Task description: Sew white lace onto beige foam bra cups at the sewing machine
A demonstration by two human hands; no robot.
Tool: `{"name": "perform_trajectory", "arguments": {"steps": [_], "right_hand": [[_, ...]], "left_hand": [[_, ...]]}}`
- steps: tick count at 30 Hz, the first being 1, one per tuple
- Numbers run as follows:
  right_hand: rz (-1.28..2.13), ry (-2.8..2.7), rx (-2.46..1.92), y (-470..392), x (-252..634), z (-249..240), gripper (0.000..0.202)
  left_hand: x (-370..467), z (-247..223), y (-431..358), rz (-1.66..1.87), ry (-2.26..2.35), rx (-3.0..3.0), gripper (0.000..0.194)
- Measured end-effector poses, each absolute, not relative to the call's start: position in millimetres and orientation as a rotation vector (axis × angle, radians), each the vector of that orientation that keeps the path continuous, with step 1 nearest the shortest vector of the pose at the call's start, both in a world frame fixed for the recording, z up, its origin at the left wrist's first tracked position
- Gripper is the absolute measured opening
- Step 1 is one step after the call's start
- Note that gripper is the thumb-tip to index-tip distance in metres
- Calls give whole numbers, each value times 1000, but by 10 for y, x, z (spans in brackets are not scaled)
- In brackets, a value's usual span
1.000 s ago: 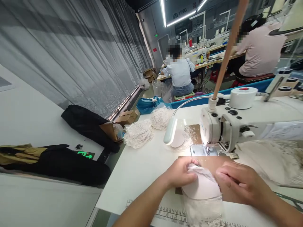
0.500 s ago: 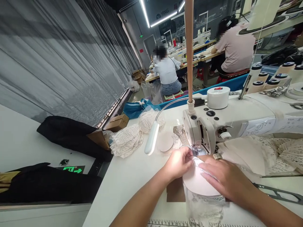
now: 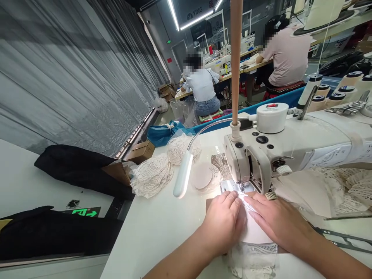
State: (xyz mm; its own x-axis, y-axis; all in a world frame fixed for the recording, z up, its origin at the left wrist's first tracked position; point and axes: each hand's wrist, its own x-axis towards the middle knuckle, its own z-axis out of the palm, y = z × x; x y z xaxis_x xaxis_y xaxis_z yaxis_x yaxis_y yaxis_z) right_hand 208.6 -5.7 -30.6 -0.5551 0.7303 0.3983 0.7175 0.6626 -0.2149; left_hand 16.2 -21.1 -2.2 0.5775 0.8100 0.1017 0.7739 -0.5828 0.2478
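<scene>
Under the needle area of a white sewing machine [image 3: 240,155] lies a pale round fabric piece [image 3: 255,233] with a strip of lace along it. My left hand [image 3: 225,219] is closed on the fabric's left edge near the presser foot; its thumb and the gripped edge are mostly hidden. On the right side of the same piece my right hand [image 3: 279,219] lies flat, fingers stretched toward the needle. Gathered lace [image 3: 254,259] hangs out below the fabric on the table side nearest me.
Lace bundles [image 3: 152,174] and pale round pads [image 3: 202,176] lie left of the machine. A gooseneck lamp [image 3: 183,174] arches over the white table [image 3: 151,232]. More lace [image 3: 354,190] and a dark flat tool [image 3: 343,238] are at right. Two people sit at machines beyond.
My left hand has drawn back toward me and turned palm-down over the fabric's left edge. My right hand stays on the fabric. The view has shifted slightly.
</scene>
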Motion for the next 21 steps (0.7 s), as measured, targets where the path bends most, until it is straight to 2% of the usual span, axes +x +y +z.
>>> {"name": "perform_trajectory", "arguments": {"steps": [6,14,18,21], "right_hand": [[-44,-2420,-1181,-64,2068,-377,34],[-229,-2305,-1229,-29,1977,-357,35],[-208,-2297,-1254,-19,1970,-320,35],[-115,-2324,-1221,-20,2024,-333,35]], "left_hand": [[32,-66,-53,242,1213,2650,50],[-85,36,243,82,1000,2715,49],[-121,112,319,54,941,2806,39],[-125,159,275,50,954,2869,39]]}}
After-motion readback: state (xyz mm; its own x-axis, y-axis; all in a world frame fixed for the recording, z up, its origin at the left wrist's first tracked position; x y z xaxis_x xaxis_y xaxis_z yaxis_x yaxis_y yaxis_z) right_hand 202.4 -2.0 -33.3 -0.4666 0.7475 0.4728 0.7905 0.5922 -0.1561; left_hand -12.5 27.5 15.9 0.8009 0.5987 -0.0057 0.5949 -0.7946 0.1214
